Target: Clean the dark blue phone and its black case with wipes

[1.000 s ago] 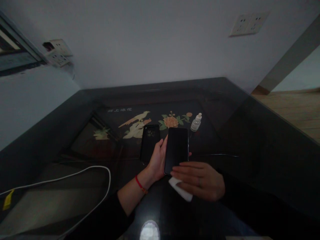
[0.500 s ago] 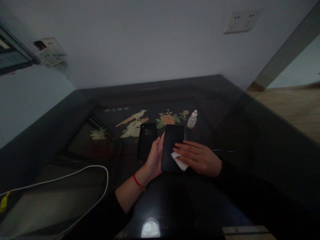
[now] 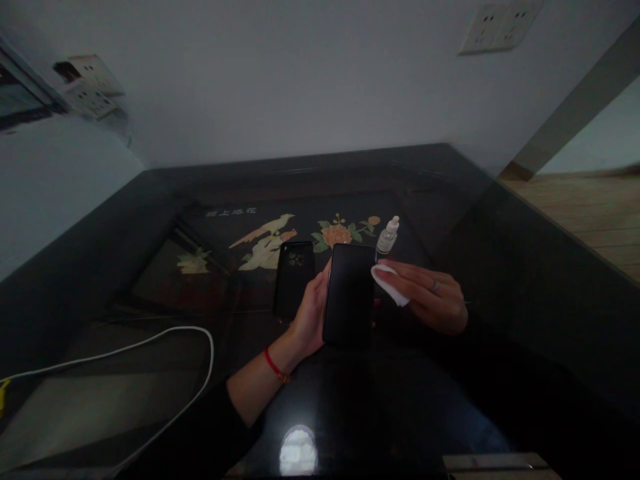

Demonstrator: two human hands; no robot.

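My left hand [image 3: 309, 313] grips a black phone [image 3: 349, 293] by its left edge, screen up, above the dark table [image 3: 500, 280]. My right hand [image 3: 430, 297] pinches a small white wipe [image 3: 389, 283] at the phone's upper right corner. A black phone case [image 3: 294, 277] lies flat on the table just left of the phone. A small clear dropper bottle with a white cap [image 3: 387, 236] stands behind the phone, close to my right fingertips.
A white cable [image 3: 165, 340] loops across the left part of the table. The tabletop carries an inlaid bird and flower picture [image 3: 300, 237]. Wall sockets [image 3: 500, 27] sit on the back wall, and wooden floor [image 3: 590, 213] shows at the right.
My right hand has moved the wipe from the phone's lower end, up across the screen, to its upper right corner. The left hand keeps holding the phone.
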